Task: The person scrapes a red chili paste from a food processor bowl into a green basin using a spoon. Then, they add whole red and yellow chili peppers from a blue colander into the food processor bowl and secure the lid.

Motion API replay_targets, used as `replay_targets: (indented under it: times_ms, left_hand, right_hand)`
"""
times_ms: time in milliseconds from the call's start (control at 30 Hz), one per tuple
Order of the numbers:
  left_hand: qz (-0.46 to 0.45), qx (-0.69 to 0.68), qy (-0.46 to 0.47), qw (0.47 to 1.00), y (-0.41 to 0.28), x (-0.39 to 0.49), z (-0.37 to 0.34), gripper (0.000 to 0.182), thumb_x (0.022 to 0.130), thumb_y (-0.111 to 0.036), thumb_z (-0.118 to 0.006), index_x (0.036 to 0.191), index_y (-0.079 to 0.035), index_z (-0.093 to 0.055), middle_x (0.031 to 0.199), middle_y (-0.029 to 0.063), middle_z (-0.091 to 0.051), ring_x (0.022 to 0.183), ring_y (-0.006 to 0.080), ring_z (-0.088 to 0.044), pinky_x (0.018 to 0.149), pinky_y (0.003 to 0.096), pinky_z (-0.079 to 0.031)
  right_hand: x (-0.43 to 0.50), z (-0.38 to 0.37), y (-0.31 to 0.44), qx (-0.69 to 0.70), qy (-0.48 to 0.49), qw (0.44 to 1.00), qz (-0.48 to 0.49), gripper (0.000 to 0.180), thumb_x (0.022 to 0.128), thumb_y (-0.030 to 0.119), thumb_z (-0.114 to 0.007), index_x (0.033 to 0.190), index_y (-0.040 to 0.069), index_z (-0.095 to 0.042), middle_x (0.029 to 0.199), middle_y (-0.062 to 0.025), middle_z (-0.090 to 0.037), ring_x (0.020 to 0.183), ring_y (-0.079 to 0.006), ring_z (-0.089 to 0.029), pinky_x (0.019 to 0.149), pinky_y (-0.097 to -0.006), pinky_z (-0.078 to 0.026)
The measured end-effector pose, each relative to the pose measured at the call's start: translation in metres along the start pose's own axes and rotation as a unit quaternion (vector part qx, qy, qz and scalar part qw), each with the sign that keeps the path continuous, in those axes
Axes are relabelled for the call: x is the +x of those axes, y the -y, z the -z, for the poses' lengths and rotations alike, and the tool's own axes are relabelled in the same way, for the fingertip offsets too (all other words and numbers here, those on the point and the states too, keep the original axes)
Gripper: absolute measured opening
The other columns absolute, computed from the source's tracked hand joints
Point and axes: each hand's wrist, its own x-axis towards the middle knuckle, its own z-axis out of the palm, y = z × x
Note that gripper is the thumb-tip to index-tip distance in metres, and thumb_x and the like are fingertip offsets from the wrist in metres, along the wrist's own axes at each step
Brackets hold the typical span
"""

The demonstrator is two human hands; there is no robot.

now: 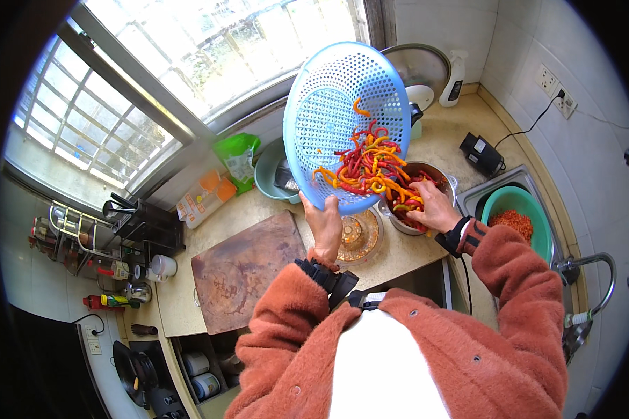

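My left hand (pixel 322 222) grips the near rim of a blue plastic colander (pixel 322 125), which is tilted steeply toward a metal pot (pixel 411 229). Red, orange and yellow chili peppers (pixel 372 160) lie in the colander's lower part and trail over its rim into the pot. At the pot's mouth, my right hand (pixel 436 207) touches the peppers there with thumb and fingers spread; whether it pinches any is unclear. Below the colander sits a round clear plastic piece (pixel 367 246) smeared with orange bits, partly hidden by the rim.
A stained wooden cutting board (pixel 249 272) lies left of my left hand. In the sink (pixel 524 180) at right stands a green basin (pixel 542 220) holding chopped red chili. Behind the colander are a teal basin (pixel 264 175) and a large pan lid (pixel 424 65). A faucet (pixel 605 256) arches beside my right sleeve.
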Motion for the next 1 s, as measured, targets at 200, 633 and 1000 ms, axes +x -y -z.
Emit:
replay_targets:
  times_ms: [200,633,1000]
  left_hand:
    - [-0.022,-0.013,0.0,1.0,0.0,0.006,-0.003,0.056,0.082,0.005,-0.054,0.135,0.004,-0.035,0.12,0.015,-0.056,0.098,0.0191,-0.058,0.084,0.0309,-0.049]
    - [-0.044,0.009,0.057,0.997,-0.007,-0.009,-0.023,0.053,0.084,0.002,-0.054,0.135,-0.001,-0.04,0.114,0.0138,-0.061,0.094,0.0172,-0.062,0.081,0.0311,-0.051]
    - [-0.076,-0.004,0.054,0.996,0.002,-0.009,-0.027,0.047,0.086,0.0,-0.054,0.132,-0.001,-0.043,0.105,0.0145,-0.065,0.091,0.0193,-0.064,0.079,0.0339,-0.052]
  right_hand:
    - [0.021,0.027,-0.004,0.044,0.002,0.999,-0.02,0.052,0.078,0.025,-0.074,0.12,0.001,-0.056,0.119,-0.0178,-0.059,0.111,-0.0355,-0.057,0.095,-0.04,-0.047]
    - [0.091,0.019,0.031,-0.174,0.066,0.983,0.01,0.106,0.074,0.075,-0.06,0.154,0.018,-0.02,0.152,-0.0291,-0.024,0.137,-0.0495,-0.026,0.113,-0.0539,-0.022]
    - [0.086,0.003,0.032,-0.023,0.033,0.996,0.084,0.075,0.073,0.022,-0.074,0.14,0.017,-0.04,0.124,-0.0202,-0.046,0.114,-0.0404,-0.052,0.093,-0.0458,-0.049]
